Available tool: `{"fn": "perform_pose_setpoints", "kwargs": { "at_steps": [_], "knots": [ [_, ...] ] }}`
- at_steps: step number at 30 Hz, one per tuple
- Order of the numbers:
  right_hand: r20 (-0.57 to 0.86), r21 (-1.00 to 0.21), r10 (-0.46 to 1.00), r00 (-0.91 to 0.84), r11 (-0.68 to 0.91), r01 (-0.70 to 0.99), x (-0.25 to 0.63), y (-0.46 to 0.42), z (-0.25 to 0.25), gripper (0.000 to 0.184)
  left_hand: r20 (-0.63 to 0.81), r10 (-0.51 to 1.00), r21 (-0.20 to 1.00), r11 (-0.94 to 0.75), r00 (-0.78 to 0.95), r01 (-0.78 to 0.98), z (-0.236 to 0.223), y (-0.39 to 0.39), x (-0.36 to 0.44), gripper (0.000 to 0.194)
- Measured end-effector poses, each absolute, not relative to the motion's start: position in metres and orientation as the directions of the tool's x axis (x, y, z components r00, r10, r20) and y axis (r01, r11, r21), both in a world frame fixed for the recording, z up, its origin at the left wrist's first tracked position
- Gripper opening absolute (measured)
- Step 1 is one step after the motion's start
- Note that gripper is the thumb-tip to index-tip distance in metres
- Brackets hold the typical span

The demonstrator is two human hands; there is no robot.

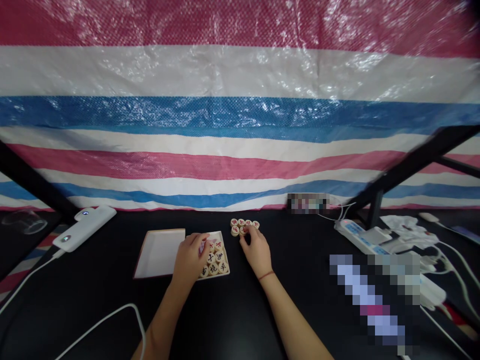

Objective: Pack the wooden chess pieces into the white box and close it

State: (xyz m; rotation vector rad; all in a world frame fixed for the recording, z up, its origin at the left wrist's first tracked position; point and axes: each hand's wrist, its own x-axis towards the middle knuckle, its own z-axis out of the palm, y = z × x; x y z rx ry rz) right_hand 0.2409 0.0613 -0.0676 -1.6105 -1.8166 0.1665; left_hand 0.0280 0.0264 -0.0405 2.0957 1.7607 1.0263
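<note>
From my remote seat, I'm seeing the round game pieces sitting split: the box [228,271] is lying open under my left hand [191,256], with boxed pieces [213,269] showing beside its fingers, red characters on the far side, dark ones nearer. The pale-lined lid [161,252] is lying off, just left of that hand. So the opening is done, and the sorting of places is standing partway: a small cluster of red-marked pieces [241,222] is sitting outside, in two short rows right at my right hand's fingertips.

My right hand [258,251] is curving its thumb and fingers down at the near row; whether it's pinching a piece, I can't tell. My left is bending its fingers over the box, hiding part of its contents, so I'm not calling a full count or a grasp there. Farther right of both hands, a white power strip [354,234] is lying on the black table [232,320].
</note>
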Motion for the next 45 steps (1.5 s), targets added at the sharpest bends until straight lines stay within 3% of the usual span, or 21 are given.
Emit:
{"fn": "perform_pose_setpoints", "kwargs": {
  "at_steps": [7,12,17,24,29,32,37,41,45],
  "knots": [
    [0.487,-0.509,0.871,0.061,0.227,0.830,0.233,0.054,-0.049,0.019,0.303,0.953,0.418,-0.162,0.031,0.894,-0.033,0.025,0.027,0.026],
    [0.360,-0.628,0.917,-0.168,0.372,0.683,0.209,0.039,-0.039,0.028,0.156,0.983,0.273,-0.138,0.098,0.952,-0.026,0.022,0.036,0.027],
    [0.242,-0.541,0.937,-0.251,0.345,0.767,0.196,0.034,-0.045,0.035,0.132,0.986,0.266,-0.131,0.098,0.955,-0.024,0.019,0.043,0.025],
    [0.206,-0.499,0.946,-0.248,0.320,0.805,0.195,0.035,-0.050,0.038,0.160,0.981,0.325,-0.154,0.106,0.933,-0.029,0.018,0.042,0.018],
    [0.240,-0.576,0.948,-0.211,0.314,0.755,0.195,0.035,-0.050,0.033,0.222,0.967,0.415,-0.213,0.129,0.884,-0.036,0.021,0.041,0.011],
    [0.361,-0.605,0.917,-0.172,0.370,0.705,0.197,0.034,-0.047,0.025,0.223,0.963,0.496,-0.247,0.153,0.833,-0.036,0.025,0.034,0.010],
    [0.545,-0.474,0.788,-0.286,0.571,0.671,0.196,0.031,-0.042,0.021,0.279,0.955,0.727,-0.278,0.101,0.627,-0.030,0.029,0.027,0.017],
    [0.594,-0.452,0.735,-0.326,0.641,0.621,0.192,0.028,-0.043,0.019,0.169,0.985,0.893,-0.169,0.036,0.417,-0.027,0.025,0.036,0.024],
    [0.623,-0.480,0.750,-0.225,0.593,0.646,0.198,0.032,-0.041,0.016,0.050,0.999,0.984,-0.052,0.013,0.169,-0.029,0.024,0.043,0.030]
  ]
}}
